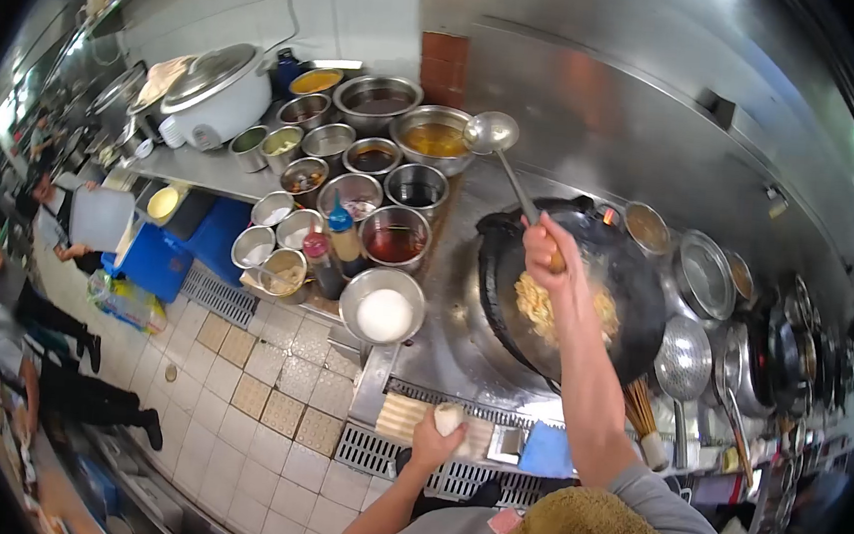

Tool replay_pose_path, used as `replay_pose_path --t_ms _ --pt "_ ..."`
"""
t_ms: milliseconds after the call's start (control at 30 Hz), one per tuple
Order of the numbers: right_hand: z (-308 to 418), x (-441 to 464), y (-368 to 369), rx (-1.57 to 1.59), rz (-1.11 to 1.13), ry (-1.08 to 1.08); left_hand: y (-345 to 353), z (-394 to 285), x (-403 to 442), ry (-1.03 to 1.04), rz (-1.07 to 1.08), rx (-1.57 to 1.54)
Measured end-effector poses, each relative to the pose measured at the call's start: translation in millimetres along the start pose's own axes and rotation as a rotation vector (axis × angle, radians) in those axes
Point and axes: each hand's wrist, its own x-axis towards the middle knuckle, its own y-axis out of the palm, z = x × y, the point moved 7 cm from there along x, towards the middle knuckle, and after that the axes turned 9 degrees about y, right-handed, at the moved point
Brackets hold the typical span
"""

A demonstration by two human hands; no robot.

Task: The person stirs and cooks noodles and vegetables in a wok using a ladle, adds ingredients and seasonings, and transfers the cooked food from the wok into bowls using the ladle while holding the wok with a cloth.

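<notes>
My right hand [551, 251] is closed round the wooden-ended handle of a long metal ladle [516, 186]. The ladle's bowl is up at the rim of a steel bowl of yellow oil [435, 139], away from the wok. Below my right forearm, a dark wok [633, 328] on the stove holds pale yellow-brown food [536, 306], partly hidden by the arm. Down at the counter's front edge, my left hand [430, 442] grips a small white rounded thing [448, 418], perhaps bunched cloth. A striped towel [406, 412] lies beside that hand.
Left of the wok stand several steel pots of sauces, squeeze bottles [346, 239] and a bowl of white powder [384, 309]. A perforated skimmer [683, 360] and a strainer [704, 276] lie to the right. A blue cloth [547, 451] is in front. Other people [35, 337] work at far left.
</notes>
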Motion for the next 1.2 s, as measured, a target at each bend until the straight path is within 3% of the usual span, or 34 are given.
replay_pose_path --t_ms 67,133,167,233,400,500,533,767,933,1033,1200 --pt "-27 -70 -21 -0.053 -0.022 -0.013 0 -4 -1 0.005 -0.035 -0.034" --pt "-53 -148 -51 -0.15 -0.207 -0.039 1 -7 -3 0.014 -0.051 -0.047" --pt "-63 -190 -39 -0.255 -0.402 -0.198 2 -4 -2 0.024 -0.054 -0.044" --pt "-79 -250 -36 -0.402 -0.523 -0.247 7 6 -3 0.054 -0.082 -0.099" --pt "-84 -331 -76 -0.179 -0.563 -0.334 6 -4 -2 0.08 -0.106 -0.043" --pt "-100 -365 -75 -0.774 -0.907 -0.394 7 -5 -2 0.115 -0.123 -0.072" --pt "-102 -377 -83 -0.836 -0.952 -0.409 7 -4 -3 0.1 -0.133 -0.064" --pt "-118 -391 -122 -0.901 -1.019 -0.379 9 -4 -3 0.146 -0.117 -0.103" --pt "-117 -415 -94 -0.489 -0.846 -0.395 9 1 -1 0.129 -0.122 -0.121" --pt "-79 -389 -117 -0.84 -0.9 -0.446 13 12 -1 0.114 -0.101 -0.153" --pt "-45 -342 -135 -0.923 -0.967 -0.434 11 5 -2 0.099 -0.102 -0.142"
